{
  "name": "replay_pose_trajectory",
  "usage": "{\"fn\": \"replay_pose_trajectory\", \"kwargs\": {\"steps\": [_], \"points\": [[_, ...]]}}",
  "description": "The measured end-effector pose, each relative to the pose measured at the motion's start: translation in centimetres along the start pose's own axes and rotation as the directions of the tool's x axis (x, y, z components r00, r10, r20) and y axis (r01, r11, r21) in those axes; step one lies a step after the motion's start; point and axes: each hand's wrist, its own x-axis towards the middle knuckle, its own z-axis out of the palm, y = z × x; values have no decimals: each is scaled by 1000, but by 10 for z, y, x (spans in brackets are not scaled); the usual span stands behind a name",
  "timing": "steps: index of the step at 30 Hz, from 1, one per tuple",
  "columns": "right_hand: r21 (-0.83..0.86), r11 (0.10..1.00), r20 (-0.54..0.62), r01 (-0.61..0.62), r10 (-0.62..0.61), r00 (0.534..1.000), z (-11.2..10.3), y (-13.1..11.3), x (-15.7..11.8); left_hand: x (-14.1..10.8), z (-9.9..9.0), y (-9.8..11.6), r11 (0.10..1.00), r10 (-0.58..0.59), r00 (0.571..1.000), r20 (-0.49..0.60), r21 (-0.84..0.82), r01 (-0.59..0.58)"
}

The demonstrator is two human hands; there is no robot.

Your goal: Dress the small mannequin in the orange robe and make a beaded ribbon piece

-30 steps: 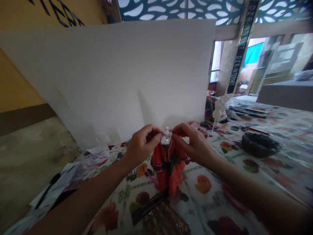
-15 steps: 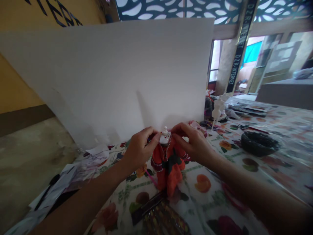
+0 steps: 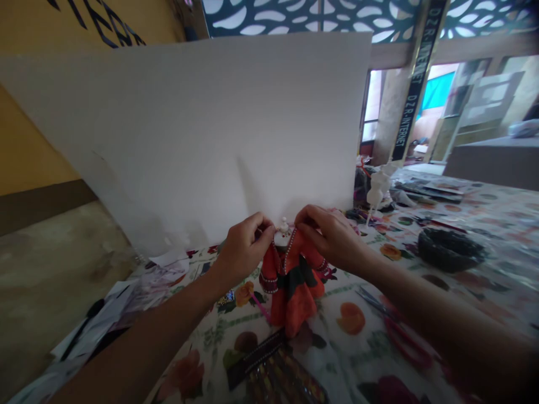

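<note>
Dim indoor light, daylight from the doorway (image 3: 435,95) at right; soft shadow on the white board (image 3: 189,129); fisheye bending at edges; right forearm (image 3: 446,320) dark, blurred.

Left hand (image 3: 243,248), right hand (image 3: 326,233) bare; forearms (image 3: 151,325) apparently too.

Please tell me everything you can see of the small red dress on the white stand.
The small red-orange dress looks like soft gathered fabric, with wide short sleeves, a dark panel at the waist and white-dotted beaded trim along neckline and sleeve edges. It stands upright on a white miniature dress form, whose knobbed top shows above the neckline. The left hand and right hand grip its shoulders; its skirt reaches the floral tablecloth.
</note>
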Motion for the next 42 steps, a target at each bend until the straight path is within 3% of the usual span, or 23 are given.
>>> {"fn": "replay_pose_trajectory", "kwargs": {"steps": [11,22,31,42], "points": [[-28,1000,-2,1,-1,1000,2,2,7,9,-3,-2,1000,-11,999,-36,-6,11],[-38,999,3,-8,8,1000,4,-9,-4,-11,0,18,988,129,990,-55,92,-124],[-11,1000,-8,9,-9,1000,4,-9,-7,-22,3,15,906,327,939,-102,317,-281],[63,998,0,23,-24,1000,2,-8,-10,-17,5,14,899,359,922,-144,318,-301]]}}
